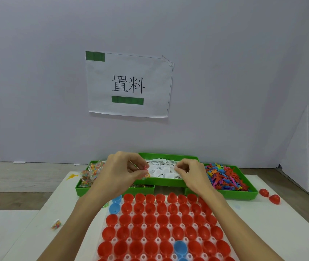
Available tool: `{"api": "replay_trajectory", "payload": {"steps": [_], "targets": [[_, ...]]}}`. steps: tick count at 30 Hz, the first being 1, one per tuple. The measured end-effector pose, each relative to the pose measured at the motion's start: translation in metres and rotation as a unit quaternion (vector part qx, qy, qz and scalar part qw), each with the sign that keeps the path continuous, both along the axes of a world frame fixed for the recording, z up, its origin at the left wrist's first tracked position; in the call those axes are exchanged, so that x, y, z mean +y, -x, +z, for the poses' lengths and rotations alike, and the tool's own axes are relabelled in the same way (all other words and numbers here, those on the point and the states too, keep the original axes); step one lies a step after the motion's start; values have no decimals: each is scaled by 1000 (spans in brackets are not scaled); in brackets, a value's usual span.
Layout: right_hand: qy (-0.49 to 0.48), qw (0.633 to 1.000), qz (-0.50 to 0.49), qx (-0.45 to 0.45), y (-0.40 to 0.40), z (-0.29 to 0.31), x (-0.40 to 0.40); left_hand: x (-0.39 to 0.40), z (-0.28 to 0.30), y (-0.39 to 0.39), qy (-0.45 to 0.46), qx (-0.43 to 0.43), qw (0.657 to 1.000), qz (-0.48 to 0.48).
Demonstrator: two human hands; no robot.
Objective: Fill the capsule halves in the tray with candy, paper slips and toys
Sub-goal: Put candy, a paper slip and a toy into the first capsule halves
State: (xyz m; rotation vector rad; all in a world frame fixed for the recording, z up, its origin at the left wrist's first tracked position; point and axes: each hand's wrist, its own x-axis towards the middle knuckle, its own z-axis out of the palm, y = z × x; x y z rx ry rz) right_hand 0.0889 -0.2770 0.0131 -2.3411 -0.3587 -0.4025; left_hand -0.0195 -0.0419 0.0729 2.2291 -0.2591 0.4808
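Stray packet, far left: one small candy packet (56, 224) lies on the white table (42, 213), left of the tray and apart from it.
Yellow toy: a single yellow figure (72, 176) lies on the table just left of the green bins.
Candy bin: left green bin (82, 189) holds clear candy packets (91, 171) with multicoloured pieces; supply looks ample.
Left hand: left hand (123, 171) held over the join between candy bin and slip bin; thumb and fingers curled, pinching a small candy packet (146, 173) at the fingertips.
Slip bin: middle green bin (166, 182), raised, holds a heap of white paper slips (162, 169).
Right hand: right hand (191, 171) over the right side of the slip heap, fingers curled with tips together at the slips; looks to be pinching one, though the slip itself is too small to confirm.
Toy bin: right green bin (244, 194) is piled with coloured plastic toys (225, 178).
Loose shells: two red capsule halves (269, 195) on the table right of the toy bin.
Tray: white capsule tray (131, 226) sits near, below both forearms, its wells holding red capsule halves (150, 219) with a few blue capsule halves (115, 208).
Contents check: the open halves mostly look empty; a dark speck in a few far-row cups cannot be identified.
Progress (judgement): early. Pick-up of candy and slip under way; nearly the whole tray is left to fill with all three items.
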Motion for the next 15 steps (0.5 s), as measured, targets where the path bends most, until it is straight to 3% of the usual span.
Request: {"api": "replay_trajectory", "payload": {"steps": [4,7,15], "targets": [[1,1000,-19,-15,6,3,0,1,-1,-1,4,-11,1000,1],[-60,997,-24,-45,20,13,3,1,-1,-1,22,-21,1000,-3],[-153,974,167,-14,78,39,25,-2,3,4,-4,-30,995,-96]]}}
